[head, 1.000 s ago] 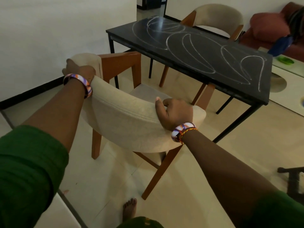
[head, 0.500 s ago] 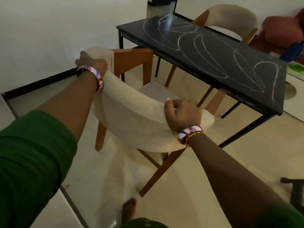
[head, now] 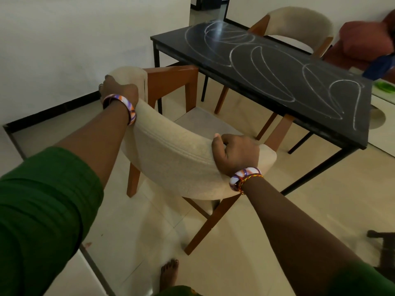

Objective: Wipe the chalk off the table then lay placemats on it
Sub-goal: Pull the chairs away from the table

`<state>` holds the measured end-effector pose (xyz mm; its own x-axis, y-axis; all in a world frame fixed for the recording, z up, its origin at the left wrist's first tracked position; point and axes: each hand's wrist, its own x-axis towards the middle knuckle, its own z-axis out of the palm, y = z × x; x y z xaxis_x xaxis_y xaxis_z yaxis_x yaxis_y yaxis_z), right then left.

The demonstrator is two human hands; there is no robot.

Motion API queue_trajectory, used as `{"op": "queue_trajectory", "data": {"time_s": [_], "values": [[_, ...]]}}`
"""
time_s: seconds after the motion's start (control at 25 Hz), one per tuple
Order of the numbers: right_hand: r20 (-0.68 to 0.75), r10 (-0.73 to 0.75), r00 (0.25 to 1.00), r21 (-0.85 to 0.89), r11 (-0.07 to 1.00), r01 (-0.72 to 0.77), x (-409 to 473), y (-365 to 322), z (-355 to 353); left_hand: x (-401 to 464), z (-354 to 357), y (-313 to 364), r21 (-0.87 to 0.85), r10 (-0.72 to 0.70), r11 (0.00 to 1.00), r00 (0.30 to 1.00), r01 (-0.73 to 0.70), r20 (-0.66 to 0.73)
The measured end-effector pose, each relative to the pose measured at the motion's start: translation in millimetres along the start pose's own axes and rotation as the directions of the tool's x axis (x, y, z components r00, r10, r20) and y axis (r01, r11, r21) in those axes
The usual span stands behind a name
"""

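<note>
Hands hold as before: left hand [head: 119,90] and right hand [head: 236,153] curl over the chair [head: 171,154] backrest, now further from the chalked desk [head: 275,75] beyond them.

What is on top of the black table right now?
Only white chalk loops drawn across the black table; no cloth or placemats lie on it. Its far right corner is hidden by a blurred blue object.

Green sleeves [head: 42,199] pushed above elbows; striped bangles on both wrists; red-yellow thread on right; bare foot [head: 168,273].
</note>
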<state>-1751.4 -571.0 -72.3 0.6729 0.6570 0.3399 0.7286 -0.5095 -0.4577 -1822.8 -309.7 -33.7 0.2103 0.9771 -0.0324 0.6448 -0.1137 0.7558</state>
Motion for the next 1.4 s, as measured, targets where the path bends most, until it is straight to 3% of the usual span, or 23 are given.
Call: {"op": "queue_trajectory", "data": {"time_s": [0.32,0.6,0.72,0.84,0.92,1.0,1.12,1.2,1.4], "values": [[-0.033,0.018,0.999,0.003,1.000,-0.018,14,20,-4,-1,20,15,0.011,0.021,1.000,1.000,-0.021,-0.022],[-0.009,0.002,1.000,0.036,0.999,-0.002,14,24,-2,5,20,9,0.179,0.108,0.979,0.994,-0.101,-0.033],[-0.057,-0.009,0.998,0.078,0.997,0.013,7,29,2,3,23,6,0.443,0.331,0.824,0.935,-0.352,0.127],[-0.181,-0.089,0.979,0.084,0.991,0.106,-11,41,3,-47,26,19,0.557,0.441,0.617,0.830,-0.556,0.341],[-0.112,-0.145,0.983,0.013,0.989,0.148,-21,60,-3,-104,31,32,0.525,0.494,0.485,0.715,-0.699,0.495],[0.012,-0.138,0.990,-0.017,0.990,0.138,-29,88,-18,-156,48,42,0.458,0.476,0.467,0.652,-0.756,0.591],[0.228,0.026,0.973,0.084,0.995,-0.047,-34,137,-45,-210,89,49,0.471,0.549,0.335,0.575,-0.816,0.606],[0.373,0.061,0.926,0.041,0.996,-0.082,-35,157,-58,-233,109,51,0.523,0.598,0.253,0.557,-0.814,0.577],[0.458,0.039,0.888,0.114,0.988,-0.102,-28,166,-66,-231,115,55,0.525,0.622,0.273,0.565,-0.806,0.543]]}}
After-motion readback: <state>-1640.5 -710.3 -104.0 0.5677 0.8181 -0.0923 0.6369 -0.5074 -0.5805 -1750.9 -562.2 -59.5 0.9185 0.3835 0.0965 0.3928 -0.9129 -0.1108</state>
